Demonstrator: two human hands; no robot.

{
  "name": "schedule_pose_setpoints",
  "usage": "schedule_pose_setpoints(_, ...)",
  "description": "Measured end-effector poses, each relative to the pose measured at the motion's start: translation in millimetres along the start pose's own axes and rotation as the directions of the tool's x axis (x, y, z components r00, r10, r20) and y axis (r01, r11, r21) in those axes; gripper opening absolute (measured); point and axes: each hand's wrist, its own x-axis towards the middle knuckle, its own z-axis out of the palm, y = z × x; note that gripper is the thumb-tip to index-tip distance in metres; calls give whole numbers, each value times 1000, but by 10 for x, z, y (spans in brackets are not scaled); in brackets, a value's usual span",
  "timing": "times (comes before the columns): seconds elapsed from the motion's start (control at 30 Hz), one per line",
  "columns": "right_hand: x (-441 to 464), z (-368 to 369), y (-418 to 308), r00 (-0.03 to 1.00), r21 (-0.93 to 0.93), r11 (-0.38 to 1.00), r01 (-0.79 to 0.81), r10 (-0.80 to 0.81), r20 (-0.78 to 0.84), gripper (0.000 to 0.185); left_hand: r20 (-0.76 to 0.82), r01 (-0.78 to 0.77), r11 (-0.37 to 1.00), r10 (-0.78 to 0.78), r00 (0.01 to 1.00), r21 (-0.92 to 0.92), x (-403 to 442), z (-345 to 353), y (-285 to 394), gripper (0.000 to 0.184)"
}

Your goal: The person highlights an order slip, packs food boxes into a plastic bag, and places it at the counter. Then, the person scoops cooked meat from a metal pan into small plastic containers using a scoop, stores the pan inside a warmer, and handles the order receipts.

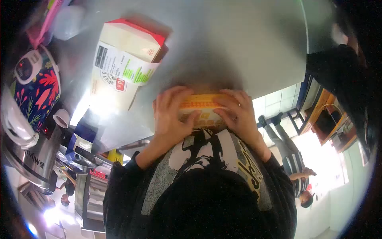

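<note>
Both hands grip a small box (201,104) with yellow and orange edges, close to the body at the front edge of the grey table (238,44). My left hand (172,113) is closed on its left end, thumb on the near face and fingers over the top. At its right end my right hand (238,113) is closed the same way, with a ring on one finger. The underside of the box is hidden. To the left on the table lies a cream paper bag (133,42) with a red edge and a printed white label (123,63).
A floral-patterned appliance (38,87) and a steel appliance (36,159) stand at the left. A blue pack (81,141) is beside the table edge. A person in a striped top (294,169) stands at the right; another person (69,185) is far left. Someone's dark sleeve (334,71) is upper right.
</note>
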Motion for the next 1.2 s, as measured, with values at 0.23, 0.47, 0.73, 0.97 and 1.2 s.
schedule_pose_setpoints(0.23, -575, 410, -39, 883, 436, 852, -289, 413, -222, 66, -248, 237, 879, -359, 900, -414, -817, 518, -182, 64)
schedule_pose_setpoints(0.47, -794, 428, 38, 848, 909, 380, -169, 526, -63, 54, -117, 74, 741, -202, 972, -667, -399, 349, -123, 58)
schedule_pose_setpoints(0.73, -918, -134, -121, 758, 898, 221, 381, 482, -440, 45, -191, -133, 452, -85, 978, -882, -21, 29, 889, 77)
schedule_pose_setpoints(0.97, -871, -825, 113, 931, 834, 464, 298, 52, -361, 50, -146, -135, 162, -54, 988, -977, 479, 234, 1431, 67)
schedule_pose_setpoints(1.2, 1093, -3868, 2050, 327, -81, 981, 175, -136, -935, 29, -38, -67, -187, -155, 987, -980, 879, 414, 1029, 60)
